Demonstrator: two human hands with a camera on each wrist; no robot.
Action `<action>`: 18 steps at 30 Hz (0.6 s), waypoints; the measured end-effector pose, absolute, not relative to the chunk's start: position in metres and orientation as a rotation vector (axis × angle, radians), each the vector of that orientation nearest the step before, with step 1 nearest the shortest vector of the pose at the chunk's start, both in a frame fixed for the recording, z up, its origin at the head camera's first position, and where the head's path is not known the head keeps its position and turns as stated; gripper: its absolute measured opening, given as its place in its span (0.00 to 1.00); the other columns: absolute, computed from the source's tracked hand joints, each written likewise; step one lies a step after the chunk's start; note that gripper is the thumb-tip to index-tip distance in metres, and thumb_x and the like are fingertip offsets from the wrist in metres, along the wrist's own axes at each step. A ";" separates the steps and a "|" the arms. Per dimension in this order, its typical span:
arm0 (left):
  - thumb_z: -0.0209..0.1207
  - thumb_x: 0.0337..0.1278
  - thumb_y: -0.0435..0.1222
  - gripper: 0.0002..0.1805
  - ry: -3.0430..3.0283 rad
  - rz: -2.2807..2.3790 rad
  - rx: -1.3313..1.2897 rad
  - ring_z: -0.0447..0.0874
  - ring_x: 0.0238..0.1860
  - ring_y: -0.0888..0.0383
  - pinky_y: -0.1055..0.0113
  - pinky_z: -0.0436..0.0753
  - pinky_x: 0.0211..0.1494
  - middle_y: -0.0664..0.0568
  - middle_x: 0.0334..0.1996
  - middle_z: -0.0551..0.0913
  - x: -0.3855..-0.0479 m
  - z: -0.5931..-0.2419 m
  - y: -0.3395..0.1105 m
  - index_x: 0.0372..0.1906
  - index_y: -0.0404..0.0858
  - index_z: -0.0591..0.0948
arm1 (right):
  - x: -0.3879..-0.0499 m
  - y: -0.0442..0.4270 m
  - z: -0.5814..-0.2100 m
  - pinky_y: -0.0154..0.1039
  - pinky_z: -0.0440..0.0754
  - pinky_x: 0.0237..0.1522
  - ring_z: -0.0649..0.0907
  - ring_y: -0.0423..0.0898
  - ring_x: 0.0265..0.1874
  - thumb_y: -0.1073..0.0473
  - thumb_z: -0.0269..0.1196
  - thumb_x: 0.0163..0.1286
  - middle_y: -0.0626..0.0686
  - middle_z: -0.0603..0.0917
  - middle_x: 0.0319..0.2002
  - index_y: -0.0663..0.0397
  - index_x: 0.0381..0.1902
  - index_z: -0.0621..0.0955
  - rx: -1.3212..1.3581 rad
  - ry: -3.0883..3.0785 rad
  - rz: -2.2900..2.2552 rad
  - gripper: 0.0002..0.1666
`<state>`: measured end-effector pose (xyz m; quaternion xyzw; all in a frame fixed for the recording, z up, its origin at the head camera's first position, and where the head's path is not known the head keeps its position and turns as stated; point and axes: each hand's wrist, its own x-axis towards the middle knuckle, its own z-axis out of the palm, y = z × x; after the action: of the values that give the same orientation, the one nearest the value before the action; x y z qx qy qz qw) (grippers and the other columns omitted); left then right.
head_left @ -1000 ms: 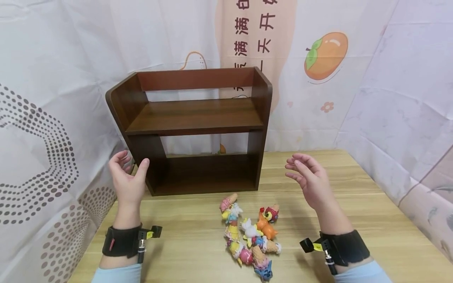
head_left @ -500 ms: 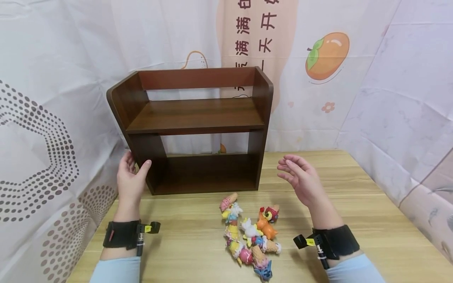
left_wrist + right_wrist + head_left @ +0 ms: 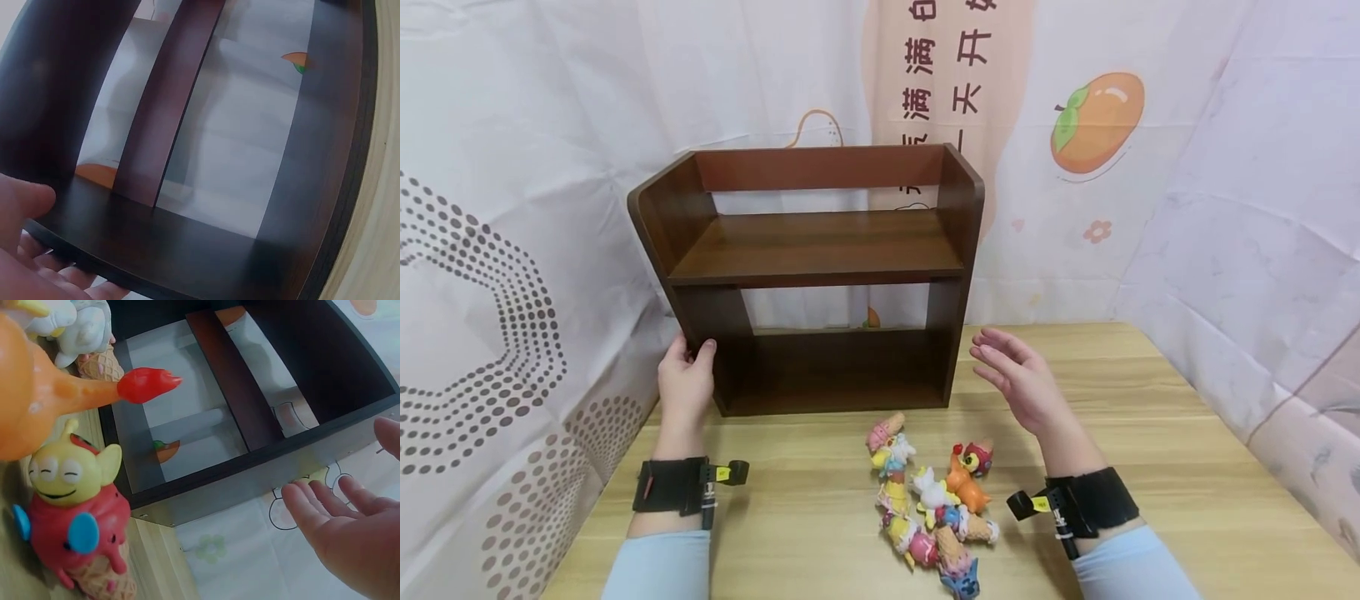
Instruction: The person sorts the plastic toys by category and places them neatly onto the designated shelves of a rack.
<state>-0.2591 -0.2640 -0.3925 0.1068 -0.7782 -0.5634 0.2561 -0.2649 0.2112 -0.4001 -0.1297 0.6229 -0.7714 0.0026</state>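
Observation:
A dark brown two-tier wooden shelf [image 3: 820, 246] stands upright on the table. My left hand [image 3: 687, 385] grips its left side panel low down, thumb at the inner face and fingers round the outside; the left wrist view shows the thumb [image 3: 28, 199] over the panel. To the right of the shelf, my right hand [image 3: 1021, 377] hangs apart from the right panel with its fingers loosely extended. In the right wrist view, a gap shows between the fingers [image 3: 303, 503] and the shelf's side.
Several small ice-cream-cone figurines [image 3: 921, 546] lie clustered before the shelf, among them an orange one [image 3: 967, 490] and a white one [image 3: 931, 490]. A wood-grain table [image 3: 1150, 433] carries everything. Printed white curtains [image 3: 1210, 183] hang behind and at both sides.
The left hand has moved right onto the shelf's left panel and closed round it. My right hand has moved left, closer to the right panel. The figurines lie as before.

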 end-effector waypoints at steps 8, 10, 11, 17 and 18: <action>0.52 0.76 0.42 0.22 -2.095 -1.556 0.347 0.77 0.56 0.46 0.58 0.74 0.56 0.39 0.61 0.79 -0.264 -0.387 -0.261 0.65 0.36 0.77 | -0.280 0.199 -0.397 0.54 0.62 0.71 0.63 0.59 0.74 0.59 0.59 0.78 0.65 0.60 0.75 0.66 0.78 0.56 -0.395 2.052 -2.318 0.40; 0.52 0.76 0.42 0.22 -2.082 -1.583 0.355 0.77 0.58 0.45 0.54 0.73 0.59 0.39 0.62 0.78 -0.266 -0.388 -0.260 0.66 0.36 0.77 | -0.282 0.196 -0.397 0.55 0.62 0.71 0.63 0.59 0.74 0.58 0.60 0.78 0.65 0.60 0.76 0.65 0.79 0.56 -0.395 2.079 -2.291 0.41; 0.52 0.76 0.42 0.22 -2.076 -1.597 0.359 0.77 0.59 0.45 0.53 0.73 0.60 0.39 0.62 0.78 -0.266 -0.388 -0.260 0.66 0.37 0.77 | -0.284 0.195 -0.396 0.54 0.63 0.71 0.64 0.58 0.74 0.58 0.61 0.77 0.64 0.60 0.76 0.64 0.79 0.56 -0.392 2.104 -2.270 0.41; 0.57 0.72 0.42 0.23 -2.057 -1.593 0.382 0.76 0.60 0.45 0.51 0.72 0.62 0.40 0.62 0.79 -0.268 -0.389 -0.260 0.65 0.37 0.78 | -0.293 0.180 -0.390 0.53 0.69 0.68 0.68 0.56 0.72 0.57 0.65 0.74 0.60 0.65 0.74 0.56 0.79 0.60 -0.455 2.392 -2.089 0.42; 0.57 0.72 0.42 0.23 -2.065 -1.569 0.386 0.76 0.60 0.45 0.51 0.72 0.62 0.40 0.61 0.79 -0.268 -0.389 -0.261 0.65 0.36 0.79 | -0.294 0.177 -0.389 0.54 0.69 0.67 0.68 0.57 0.72 0.58 0.65 0.74 0.60 0.67 0.74 0.56 0.79 0.62 -0.489 2.458 -2.051 0.41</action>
<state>-0.2679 -0.2607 -0.3890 0.1423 -0.7610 -0.5785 0.2568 -0.2941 0.1766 -0.3893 -0.1508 0.7582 -0.6326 -0.0481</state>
